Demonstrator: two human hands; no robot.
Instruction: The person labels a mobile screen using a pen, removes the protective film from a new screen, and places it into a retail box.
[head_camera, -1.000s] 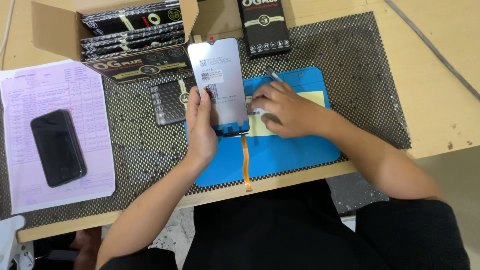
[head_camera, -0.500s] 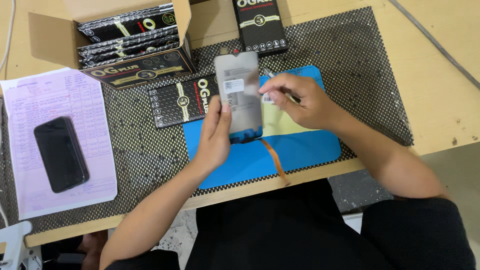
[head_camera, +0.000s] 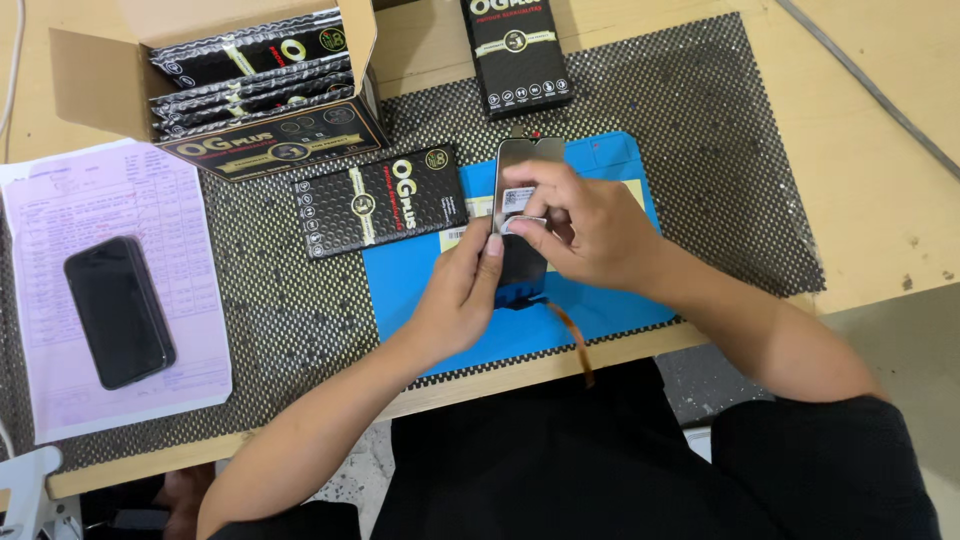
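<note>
A phone display panel (head_camera: 516, 165) with an orange flex cable (head_camera: 572, 338) hanging from its bottom is held above a blue work mat (head_camera: 610, 300). My left hand (head_camera: 455, 295) grips its lower left edge. My right hand (head_camera: 585, 225) covers the panel's middle, with thumb and forefinger pinching a small white sticker (head_camera: 519, 198) on its back. The panel's lower half is hidden behind my hands.
A black retail pack (head_camera: 380, 200) lies left of the mat and another black pack (head_camera: 518, 55) at the back. An open cardboard box (head_camera: 235, 70) holds several such packs. A dark phone (head_camera: 118, 310) rests on a printed pink sheet (head_camera: 60, 230). A dotted anti-slip mat (head_camera: 720, 140) covers the wooden table.
The panel has swung to the right over the blue mat. My right hand has come off the mat onto the panel's back and now pinches the sticker.
</note>
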